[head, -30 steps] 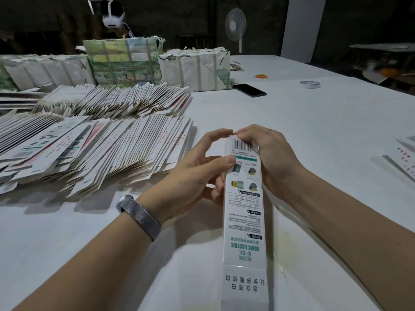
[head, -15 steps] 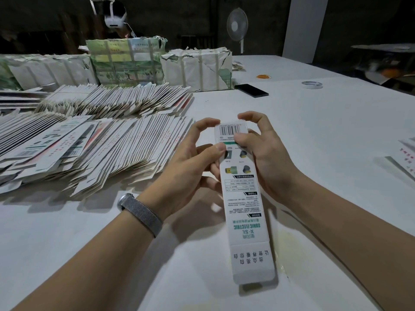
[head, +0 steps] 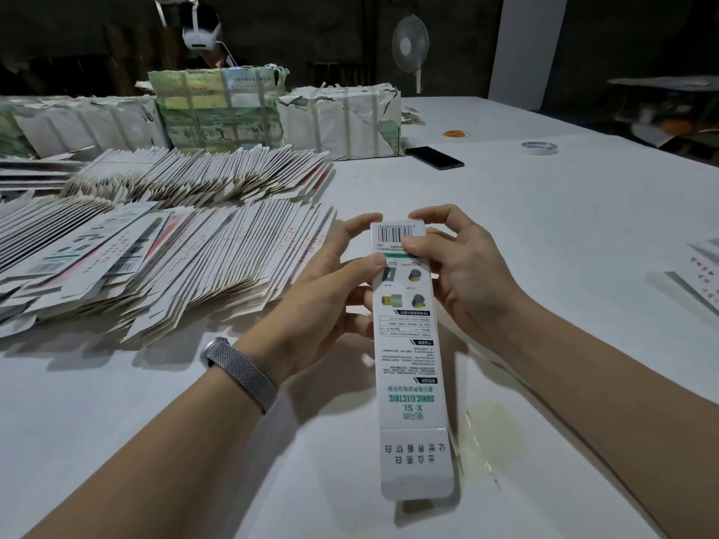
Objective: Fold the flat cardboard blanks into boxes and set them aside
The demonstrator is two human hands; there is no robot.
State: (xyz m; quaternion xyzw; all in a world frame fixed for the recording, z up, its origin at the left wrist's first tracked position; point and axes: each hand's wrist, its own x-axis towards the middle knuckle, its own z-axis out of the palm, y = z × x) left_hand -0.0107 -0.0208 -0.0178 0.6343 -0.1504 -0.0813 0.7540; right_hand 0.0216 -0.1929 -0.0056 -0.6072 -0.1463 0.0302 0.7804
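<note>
Box (head: 408,344) far end between both hands' grip (head: 400,250).

White table (head: 544,235) carries fanned rows of flat blanks (head: 186,258) at left, strapped bundles (head: 342,122) behind them. Phone (head: 435,157), tape roll (head: 539,147) and a yellowish stain (head: 492,433) (near edge) further right.

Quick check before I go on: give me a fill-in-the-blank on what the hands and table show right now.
1. Both the left hand and right hand grip the far end of one long ____.
2. The metal mesh band sits on the ____ wrist.
3. The fanned flat blanks lie to the person's ____.
4. The black phone lies beside a strapped ____.

Missing words: box; left; left; bundle
</note>
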